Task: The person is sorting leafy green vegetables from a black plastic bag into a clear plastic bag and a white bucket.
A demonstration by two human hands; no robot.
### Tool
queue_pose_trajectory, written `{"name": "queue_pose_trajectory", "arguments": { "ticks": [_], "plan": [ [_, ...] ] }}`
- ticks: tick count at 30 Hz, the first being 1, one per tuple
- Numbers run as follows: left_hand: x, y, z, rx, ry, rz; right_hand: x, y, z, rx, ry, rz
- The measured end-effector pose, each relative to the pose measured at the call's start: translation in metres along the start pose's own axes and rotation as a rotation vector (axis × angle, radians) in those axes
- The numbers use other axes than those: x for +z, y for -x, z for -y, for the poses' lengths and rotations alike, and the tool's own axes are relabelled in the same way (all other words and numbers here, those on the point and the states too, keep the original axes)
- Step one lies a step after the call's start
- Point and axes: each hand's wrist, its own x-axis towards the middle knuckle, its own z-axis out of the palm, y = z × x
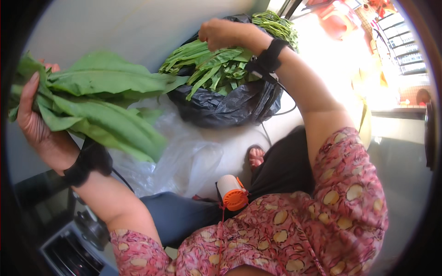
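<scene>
At the far left, my left hand (34, 114) grips a bunch of broad green leafy vegetables (103, 76), whose blades point right. My right hand (221, 34) is raised over a black plastic bag (228, 107) of cut or loose greens (214, 65). Its fingers are curled, and whether they pinch anything does not show. A bundle of thin green stems (276, 26) lies at the bag's upper right. Below the held leaves a clear plastic bag (186, 162) is spread on the floor.
A small white and orange device (234, 196) hangs on a cord at my front. My sandalled foot (256, 157) is on the floor below the black bag. A pale wall (103, 27) runs along the upper left. Dark appliances (69, 255) stand at the lower left. A bright doorway lies at the upper right.
</scene>
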Motion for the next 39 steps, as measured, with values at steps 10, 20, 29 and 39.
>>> {"name": "queue_pose_trajectory", "arguments": {
  "ticks": [10,20,29,39],
  "plan": [
    [-0.026,-0.020,-0.009,-0.157,0.051,0.059,0.021,0.000,0.001,0.102,0.209,0.168],
    [-0.030,-0.016,0.003,-0.076,0.109,0.021,-0.040,0.030,-0.040,0.290,-0.888,-0.163],
    [-0.028,-0.018,0.006,-0.173,0.121,0.041,-0.109,0.120,-0.127,0.241,-0.666,-0.660],
    [-0.005,-0.003,0.007,-0.188,0.080,0.088,-0.066,0.106,-0.222,0.622,0.124,-0.755]
  ]
}}
